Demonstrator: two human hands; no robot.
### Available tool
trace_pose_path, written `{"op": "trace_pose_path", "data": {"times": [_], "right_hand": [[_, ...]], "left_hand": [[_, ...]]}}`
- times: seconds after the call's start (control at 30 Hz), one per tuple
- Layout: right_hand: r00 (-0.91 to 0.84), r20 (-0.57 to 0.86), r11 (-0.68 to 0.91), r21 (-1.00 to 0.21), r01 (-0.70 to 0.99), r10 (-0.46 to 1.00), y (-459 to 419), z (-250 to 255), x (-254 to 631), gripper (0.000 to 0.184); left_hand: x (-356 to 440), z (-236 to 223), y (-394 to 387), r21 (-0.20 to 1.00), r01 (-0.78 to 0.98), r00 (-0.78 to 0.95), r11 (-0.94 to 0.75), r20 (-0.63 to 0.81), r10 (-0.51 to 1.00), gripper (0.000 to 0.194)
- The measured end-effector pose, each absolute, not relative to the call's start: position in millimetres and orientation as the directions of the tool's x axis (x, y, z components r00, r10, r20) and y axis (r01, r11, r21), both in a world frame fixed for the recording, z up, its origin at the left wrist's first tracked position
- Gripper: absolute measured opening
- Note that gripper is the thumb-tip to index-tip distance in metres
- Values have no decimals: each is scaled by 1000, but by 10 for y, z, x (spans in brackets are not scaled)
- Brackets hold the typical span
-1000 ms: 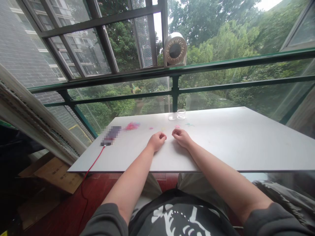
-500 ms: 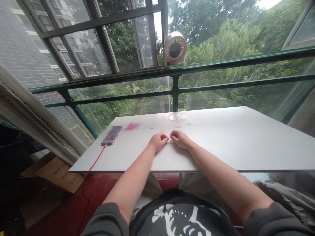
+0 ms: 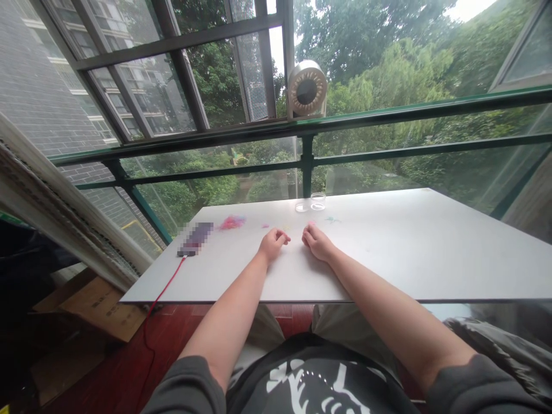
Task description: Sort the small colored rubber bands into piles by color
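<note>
Well, closest to you, your shirt (image 3: 319, 359) carries a white print in which I read no words. Off to your left, the box (image 3: 106, 307) has printing too small to make out. Over the table (image 3: 388, 259), your left hand (image 3: 272, 244) is narrow, thumb and fingers curled near one another; your right hand (image 3: 317, 241) is closed more tightly. I can't tell whether either holds anything.

Just beyond them lie faint yellow bits (image 3: 287, 228), then pink bits (image 3: 311, 222) by your right fingers, with green bits (image 3: 332, 219) farther right. Leftward sit a purple-pink bit (image 3: 265, 226) and the mixed red pile (image 3: 233, 222). They look very light, probably soft and bendy, easy to scatter; a fingertip pinch at an edge should suit them. The phone (image 3: 198, 236), on its red cable (image 3: 166, 282), is masked, so no brand shows.

Farther back, two clear dishes (image 3: 318, 202) look light, stiff and perhaps slippery, best taken by the side walls. Beyond stands a round fan (image 3: 307, 92), no label readable.
</note>
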State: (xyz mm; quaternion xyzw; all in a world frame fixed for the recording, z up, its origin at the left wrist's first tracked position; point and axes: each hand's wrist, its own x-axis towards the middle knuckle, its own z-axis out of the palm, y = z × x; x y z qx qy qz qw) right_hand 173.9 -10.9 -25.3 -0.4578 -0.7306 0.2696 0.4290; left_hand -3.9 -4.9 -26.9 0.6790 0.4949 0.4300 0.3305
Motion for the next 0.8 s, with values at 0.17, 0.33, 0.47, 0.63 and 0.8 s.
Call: {"op": "trace_pose_path", "data": {"times": [0.17, 0.33, 0.47, 0.63, 0.8], "right_hand": [[-193, 387, 433, -814, 387, 901, -91, -268, 1747, 14], [-197, 375, 422, -832, 361, 906, -62, -317, 1754, 12], [-272, 360, 443, -812, 379, 892, -92, -292, 1749, 15], [-325, 345, 465, -763, 449, 881, -149, -229, 1739, 12], [-307, 336, 452, -737, 504, 890, -151, -217, 1734, 11]], "left_hand": [[-53, -295, -9, 913, 319, 104, -256, 235, 967, 14], [-48, -273, -58, 910, 327, 95, -256, 238, 967, 16], [-30, -256, -133, 874, 388, 190, -292, 234, 953, 16], [-11, -238, -195, 818, 470, 272, -331, 223, 936, 16], [-11, -229, -196, 776, 533, 282, -337, 213, 936, 19]]}}
